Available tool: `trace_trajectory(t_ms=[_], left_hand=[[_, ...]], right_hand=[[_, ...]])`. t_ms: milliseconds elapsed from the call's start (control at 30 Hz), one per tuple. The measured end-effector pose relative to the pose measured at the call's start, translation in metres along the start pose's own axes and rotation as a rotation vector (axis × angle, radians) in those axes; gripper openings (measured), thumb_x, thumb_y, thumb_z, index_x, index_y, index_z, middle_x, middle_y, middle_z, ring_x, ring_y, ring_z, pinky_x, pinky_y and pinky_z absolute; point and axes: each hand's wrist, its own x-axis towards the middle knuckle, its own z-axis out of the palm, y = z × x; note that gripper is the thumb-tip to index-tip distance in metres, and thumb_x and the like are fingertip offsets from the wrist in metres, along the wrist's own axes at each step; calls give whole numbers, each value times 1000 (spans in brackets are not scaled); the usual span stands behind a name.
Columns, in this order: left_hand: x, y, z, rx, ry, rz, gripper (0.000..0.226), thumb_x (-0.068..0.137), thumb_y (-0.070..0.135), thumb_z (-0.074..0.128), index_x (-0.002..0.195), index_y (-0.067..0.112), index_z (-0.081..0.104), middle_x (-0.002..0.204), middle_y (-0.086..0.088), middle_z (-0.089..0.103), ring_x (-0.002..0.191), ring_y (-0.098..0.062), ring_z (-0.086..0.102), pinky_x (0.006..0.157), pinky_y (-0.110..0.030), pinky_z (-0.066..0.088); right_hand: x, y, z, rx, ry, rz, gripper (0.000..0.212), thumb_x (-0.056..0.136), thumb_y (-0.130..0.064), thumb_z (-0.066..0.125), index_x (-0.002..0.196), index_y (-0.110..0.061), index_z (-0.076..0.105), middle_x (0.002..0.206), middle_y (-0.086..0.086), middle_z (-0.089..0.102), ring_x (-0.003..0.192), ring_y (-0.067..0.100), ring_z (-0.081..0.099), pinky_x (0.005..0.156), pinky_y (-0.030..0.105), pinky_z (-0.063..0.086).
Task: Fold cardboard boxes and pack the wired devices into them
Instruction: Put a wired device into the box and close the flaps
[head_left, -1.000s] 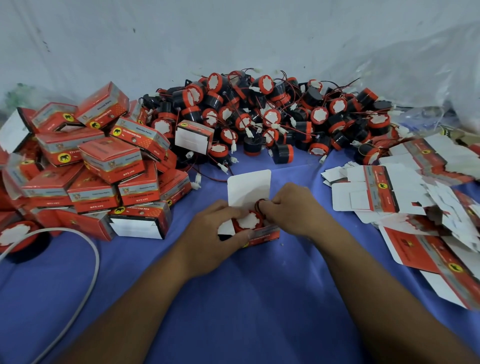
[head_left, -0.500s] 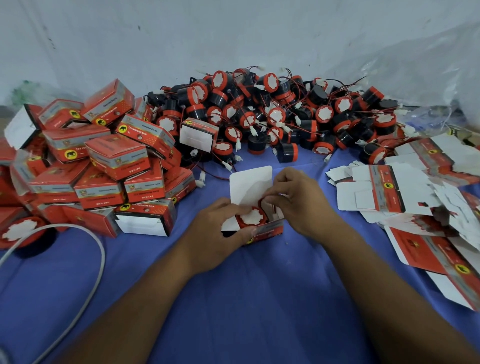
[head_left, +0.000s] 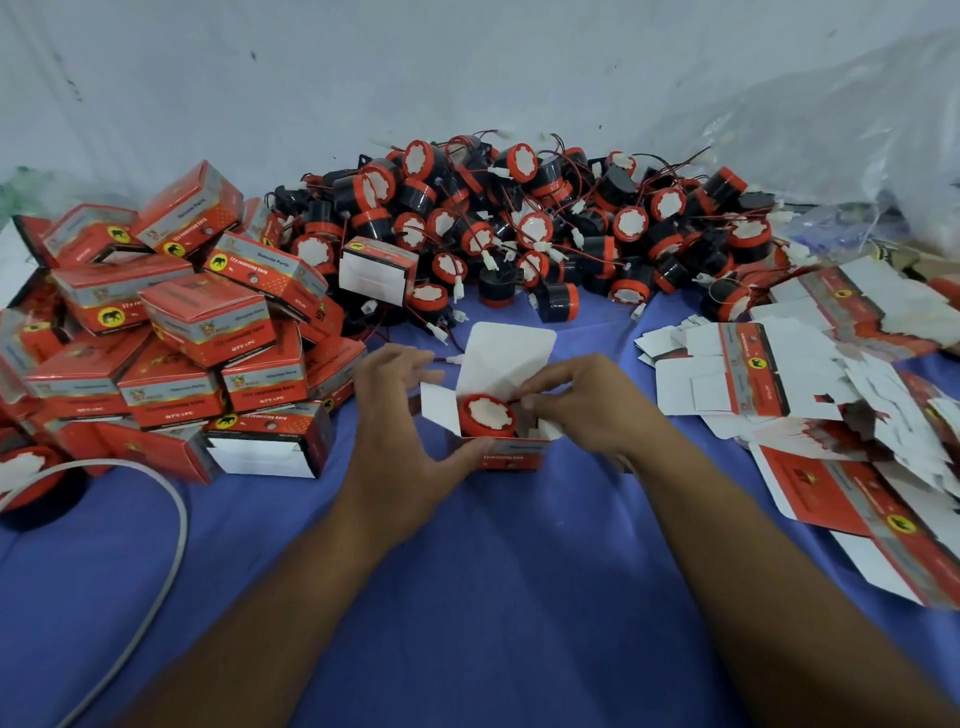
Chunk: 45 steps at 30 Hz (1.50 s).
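Red box (head_left: 511, 453), lid flap up, at ctr; red-capped blk device (head_left: 487, 415) upright inside. Loose devices (head_left: 545, 223) heaped at 12 o'clock.

The blue cloth table (head_left: 493, 597) is bare in front, so a hand can slide there. On the left, a pile of red cardboard boxes (head_left: 171, 343) blocks the way, and a grey cable (head_left: 174, 540) curves beside it. A heap of round black-and-red wired devices (head_left: 545, 234) fills the back. Flat white-and-red cardboard sheets (head_left: 805, 395) cover the right. A small open red box (head_left: 511, 454) holding a red-topped device (head_left: 485, 415) sits in the middle.
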Motion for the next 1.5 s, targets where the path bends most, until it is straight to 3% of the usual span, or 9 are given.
trace_trajectory(t_ms=[167,333,467,667,933,1067,1167,1267,1500], left_hand=[[-2,-5,5,-188,-153,4,92,79,22,80,150,24,22,164,4,11,151,-17,20,110,-45,44],[-3,-9,7,-285,-224,-31,98,85,16,73,155,43,9,165,12,8,151,-11,18,117,-44,34],[-5,-14,5,-225,-197,-80,81,83,11,78,148,30,33,164,9,10,148,-10,27,113,-42,41],[-2,-10,2,-14,-150,-6,38,85,23,74,120,11,70,161,-4,20,141,-3,33,110,-34,42],[3,-8,-6,130,-178,-118,27,95,36,55,100,26,80,160,6,21,146,-20,22,118,-37,20],[4,-10,-8,-102,-186,-251,19,91,13,69,105,26,68,146,11,41,132,-4,44,104,-13,37],[3,-10,-6,-296,-141,-333,60,88,4,70,130,33,40,125,5,60,111,-16,63,92,-34,54],[2,-9,-8,-222,-177,-197,67,90,4,68,139,38,38,114,11,67,109,-5,63,90,-21,52],[2,-8,-11,40,-309,-147,38,92,14,68,129,17,65,135,14,54,128,1,46,104,-5,30]], right_hand=[[1,-2,8,-57,41,-82,13,89,-6,68,87,-12,80,78,-12,64,58,-6,55,48,6,38],[5,-7,30,-337,167,-174,19,89,-8,65,100,-22,58,105,-4,46,93,16,48,68,16,32],[4,-1,38,-113,222,-179,49,83,-9,72,116,-24,39,85,-13,52,85,15,55,66,25,41],[-1,8,40,-117,343,-396,17,87,-28,77,95,-16,70,89,-5,66,83,9,58,71,14,43],[-3,15,44,203,57,-247,14,99,-15,60,109,-16,71,116,-4,55,94,-11,55,84,14,44],[1,21,41,391,-23,-233,58,94,-9,67,135,-36,36,128,-7,57,98,-6,60,79,20,53],[4,22,39,421,-99,-319,39,95,0,62,126,-23,58,120,0,67,108,16,65,83,29,56],[5,24,39,322,-74,-359,27,91,5,64,103,-18,73,109,0,70,101,13,67,85,26,51],[1,27,26,279,-245,-425,30,87,-32,77,114,-40,67,125,-16,61,117,-2,59,93,12,47]])
